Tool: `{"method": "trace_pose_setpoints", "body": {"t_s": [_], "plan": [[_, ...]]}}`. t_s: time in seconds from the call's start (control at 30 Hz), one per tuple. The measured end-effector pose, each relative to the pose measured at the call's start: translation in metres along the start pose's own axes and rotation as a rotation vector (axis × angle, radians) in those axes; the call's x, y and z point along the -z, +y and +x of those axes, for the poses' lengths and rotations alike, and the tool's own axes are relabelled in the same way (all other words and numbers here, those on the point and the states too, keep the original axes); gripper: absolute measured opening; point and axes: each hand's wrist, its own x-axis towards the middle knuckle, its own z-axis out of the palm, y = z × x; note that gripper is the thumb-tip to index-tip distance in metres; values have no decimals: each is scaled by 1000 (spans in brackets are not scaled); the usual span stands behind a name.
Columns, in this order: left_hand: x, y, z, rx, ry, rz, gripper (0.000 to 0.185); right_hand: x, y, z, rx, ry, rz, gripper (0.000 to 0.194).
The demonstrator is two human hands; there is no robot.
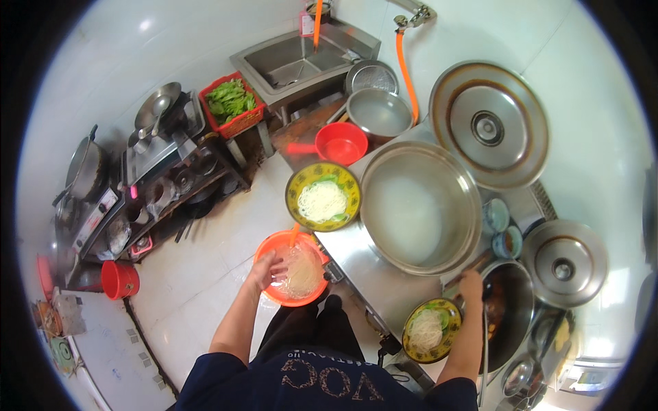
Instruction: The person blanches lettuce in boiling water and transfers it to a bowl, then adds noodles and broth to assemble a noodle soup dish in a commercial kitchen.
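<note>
My left hand, its fingers spread, is over the left side of an orange plastic basin with pale noodles in it. My right hand is between the large pot and a dark pot of brown food, beside a long metal handle; its fingers are partly hidden, so its grip is unclear. Below that hand, a yellow patterned bowl holds noodles and green leaves. Another yellow bowl with white noodles and greens sits left of a large steel pot of cloudy liquid.
A red plastic dipper and a steel basin stand beyond the bowl. Large lids lean at the right. A red basket of leafy greens stands near the sink. Pans and a wok are at the left.
</note>
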Motion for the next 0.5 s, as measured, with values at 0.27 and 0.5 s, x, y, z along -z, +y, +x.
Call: {"method": "trace_pose_setpoints", "body": {"t_s": [0.27, 0.5], "plan": [[127, -219, -52, 132, 267, 1184, 78, 104, -173, -66, 225, 45, 746, 28], [147, -301, -69, 457, -144, 1322, 88, -137, -388, -182, 285, -1173, 699, 44]]}}
